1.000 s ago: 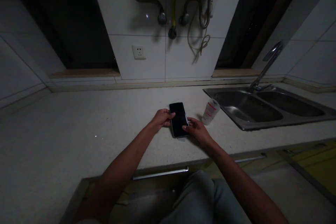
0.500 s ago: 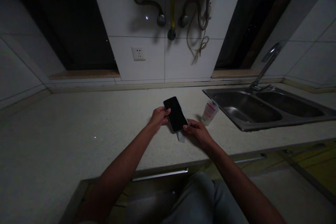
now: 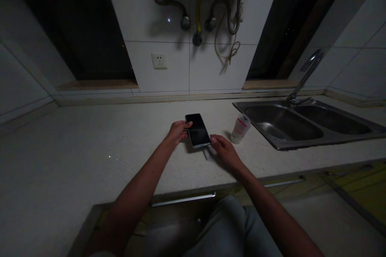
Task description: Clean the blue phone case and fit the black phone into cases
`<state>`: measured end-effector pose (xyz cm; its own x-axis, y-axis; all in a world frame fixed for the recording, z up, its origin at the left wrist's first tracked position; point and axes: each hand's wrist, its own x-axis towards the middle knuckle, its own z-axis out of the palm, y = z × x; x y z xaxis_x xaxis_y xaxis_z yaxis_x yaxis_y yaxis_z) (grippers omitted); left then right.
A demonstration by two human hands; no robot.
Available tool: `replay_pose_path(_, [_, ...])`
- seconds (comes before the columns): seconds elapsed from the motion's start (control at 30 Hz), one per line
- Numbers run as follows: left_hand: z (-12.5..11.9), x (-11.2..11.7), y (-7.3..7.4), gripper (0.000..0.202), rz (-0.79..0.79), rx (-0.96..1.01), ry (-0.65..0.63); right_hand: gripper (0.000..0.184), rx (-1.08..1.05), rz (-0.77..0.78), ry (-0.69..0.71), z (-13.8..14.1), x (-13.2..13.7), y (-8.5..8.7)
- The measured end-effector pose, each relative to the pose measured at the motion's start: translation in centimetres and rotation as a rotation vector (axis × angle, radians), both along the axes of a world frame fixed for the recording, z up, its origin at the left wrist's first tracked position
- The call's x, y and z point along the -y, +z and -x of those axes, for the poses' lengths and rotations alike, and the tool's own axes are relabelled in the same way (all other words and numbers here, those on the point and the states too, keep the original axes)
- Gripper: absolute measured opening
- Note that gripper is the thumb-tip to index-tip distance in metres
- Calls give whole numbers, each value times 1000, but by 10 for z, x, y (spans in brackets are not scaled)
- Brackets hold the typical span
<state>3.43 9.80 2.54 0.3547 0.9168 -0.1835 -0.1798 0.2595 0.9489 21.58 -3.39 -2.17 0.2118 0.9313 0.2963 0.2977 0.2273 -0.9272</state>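
Observation:
A black-screened smartphone [image 3: 197, 130] is held slightly above the counter, tilted, its screen facing up. My left hand [image 3: 179, 131] grips its left edge, the thumb over the screen and the fingers underneath. My right hand [image 3: 224, 150] is at the phone's lower right corner with thumb and fingers drawn together. Whether they touch that corner or pinch something small does not show. Beneath the phone, a small pale flat piece [image 3: 207, 153] lies on the counter, partly covered. A clear plastic cup with pink print [image 3: 240, 129] stands just beyond my right hand.
The light countertop [image 3: 75, 148] runs along a tiled wall. At the right is a double steel sink [image 3: 276, 144] with a faucet [image 3: 304, 74]. Pipes [image 3: 196, 16] and a wall socket [image 3: 159, 61] are on the wall behind. Drawer handles [image 3: 183, 200] line the front edge.
The phone has shifted a little left with my left hand. My right thumb has come off the screen to the phone's corner, and the phone's lower end has moved away from my right palm.

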Motion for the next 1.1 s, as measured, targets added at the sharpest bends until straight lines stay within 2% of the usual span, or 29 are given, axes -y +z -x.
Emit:
replay_pose_path(0.1, [9,-7,0,32,3,-52,-25,34,222,-41,-1,2,3,1])
replay_pose_path(0.23, [20,-13,-1,37,-3,-135,-108,23,366,-32,21,0,6,-2])
replay_pose_path(0.33, [23,-15,-2,38,25,-181,-153,19,442,-36,-50,-7,4,-9])
replay_pose_path(0.47, [21,-16,-6,34,55,-225,-174,16,521,-27,-225,-21,1,-15])
replay_pose_path(0.57, [18,-16,-8,31,61,-239,-161,20,531,-90,-308,-22,3,-12])
replay_pose_path(0.63, [16,-15,-9,30,52,-229,-138,25,501,-157,-302,-16,6,-7])
replay_pose_path(0.73, [12,-12,-7,28,25,-184,-102,32,341,-189,-210,1,6,1])
replay_pose_path(0.8, [9,-9,-6,26,9,-133,-91,47,104,-107,-144,16,2,4])
replay_pose_path(0.9, [5,-5,-5,24,0,-36,-89,71,-289,80,-141,36,-9,6])
replay_pose_path(0.97, [2,-2,-4,23,4,15,-84,73,-489,162,-65,47,-16,8])
replay_pose_path(1.1, [-3,4,0,25,-3,20,-16,58,-768,208,66,54,-17,15])
